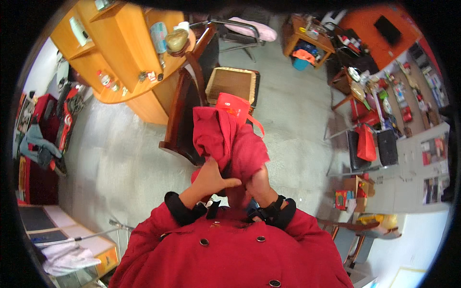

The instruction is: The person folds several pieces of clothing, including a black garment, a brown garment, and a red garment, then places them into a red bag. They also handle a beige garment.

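Note:
A bunched dark red cloth (212, 133), perhaps a garment, hangs in folds in front of my chest. My left hand (207, 180) holds its near left side, the thumb pointing right across the cloth and the other fingers partly hidden in the folds. On the right side of the cloth, my right hand (259, 183) grips it; this hand and the cloth around it are blurred. Just beyond the cloth shows a brighter red bag (234, 104) with a strap handle and printed writing, its lower part covered by the cloth.
A dark wooden armchair (176, 118) with a woven seat cushion (230, 84) stands ahead. Left of it is a wooden shelf unit (126, 46) bearing a bottle (103, 77). At right, a red bag (366, 144) hangs by a black chair (354, 154). Grey floor (299, 108) lies between.

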The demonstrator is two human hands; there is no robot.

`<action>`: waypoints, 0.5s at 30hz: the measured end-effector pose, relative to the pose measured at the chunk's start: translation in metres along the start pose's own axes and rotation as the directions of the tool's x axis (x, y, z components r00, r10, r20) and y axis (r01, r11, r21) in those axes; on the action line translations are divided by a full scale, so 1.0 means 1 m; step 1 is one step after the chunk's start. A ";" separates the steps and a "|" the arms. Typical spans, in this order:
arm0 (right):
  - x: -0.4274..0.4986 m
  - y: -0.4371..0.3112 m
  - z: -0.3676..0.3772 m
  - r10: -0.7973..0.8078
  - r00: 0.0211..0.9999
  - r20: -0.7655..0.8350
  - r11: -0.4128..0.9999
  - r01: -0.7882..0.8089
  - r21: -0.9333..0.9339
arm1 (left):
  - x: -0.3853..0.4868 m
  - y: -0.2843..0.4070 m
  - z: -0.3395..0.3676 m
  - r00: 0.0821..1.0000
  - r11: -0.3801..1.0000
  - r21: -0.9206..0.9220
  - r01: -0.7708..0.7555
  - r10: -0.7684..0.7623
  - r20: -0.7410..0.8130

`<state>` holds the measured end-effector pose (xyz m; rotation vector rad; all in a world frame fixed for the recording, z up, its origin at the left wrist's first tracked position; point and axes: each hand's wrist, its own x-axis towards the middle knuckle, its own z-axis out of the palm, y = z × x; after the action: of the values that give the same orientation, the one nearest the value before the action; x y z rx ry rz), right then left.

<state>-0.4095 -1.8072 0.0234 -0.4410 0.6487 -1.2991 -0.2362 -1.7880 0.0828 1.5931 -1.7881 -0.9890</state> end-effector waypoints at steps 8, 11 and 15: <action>0.072 -0.078 0.048 0.282 0.788 0.548 0.692 0.228 -0.685 | 0.076 0.015 0.013 0.913 0.581 -0.798 -0.157 -0.222 -0.341; 0.098 -0.107 0.049 0.311 0.626 0.715 0.693 0.366 -0.621 | 0.108 0.013 0.025 0.831 0.466 -0.870 -0.160 -0.412 -0.374; 0.123 -0.143 0.023 0.454 0.501 0.737 0.857 -0.018 -0.515 | 0.148 0.023 0.039 0.700 0.393 -0.889 -0.236 -0.566 -0.436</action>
<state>-0.4830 -1.9601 0.1081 -1.2359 0.1303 -0.4905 -0.3029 -1.9263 0.0675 1.1130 -0.2901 -0.9767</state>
